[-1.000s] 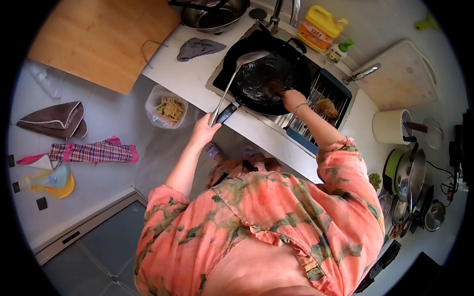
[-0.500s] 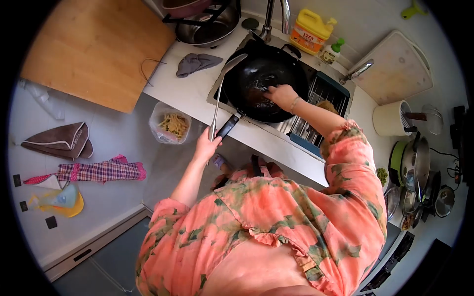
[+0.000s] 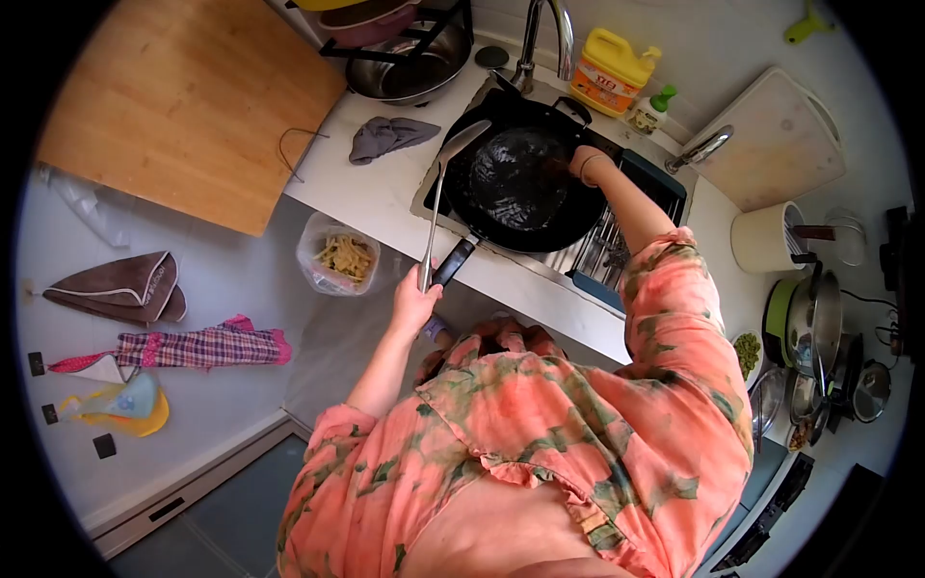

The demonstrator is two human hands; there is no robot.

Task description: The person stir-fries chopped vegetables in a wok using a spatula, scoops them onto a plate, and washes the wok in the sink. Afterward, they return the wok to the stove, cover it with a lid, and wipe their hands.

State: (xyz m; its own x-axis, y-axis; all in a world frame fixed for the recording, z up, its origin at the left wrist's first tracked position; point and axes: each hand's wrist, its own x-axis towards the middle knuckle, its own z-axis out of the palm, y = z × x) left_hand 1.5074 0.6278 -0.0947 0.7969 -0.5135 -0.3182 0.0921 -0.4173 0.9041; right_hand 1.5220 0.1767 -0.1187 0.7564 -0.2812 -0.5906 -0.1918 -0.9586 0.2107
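My left hand (image 3: 414, 304) is wrapped round the handle of a metal spatula (image 3: 440, 193), beside the black handle of a wok (image 3: 520, 226). The spatula slants up along the wok's left side, its blade over the far left rim. Water gleams in the bottom of the black wok, which sits over the sink. My right hand (image 3: 588, 164), a thin band at its wrist, reaches in at the wok's right inner wall. Its fingers are curled and partly lost against the dark metal; I cannot tell what they hold.
A tap (image 3: 528, 58) stands behind the wok, a dish rack (image 3: 612, 246) to its right. Yellow detergent jug (image 3: 609, 72), pump bottle (image 3: 651, 109) and cutting board (image 3: 771, 135) line the wall. Grey cloth (image 3: 387, 139) lies left; a scrap bin (image 3: 339, 258) hangs at the counter edge.
My right hand has moved from the wok's middle to its right inner wall. My left hand keeps the spatula in nearly the same place. The view has shifted slightly.
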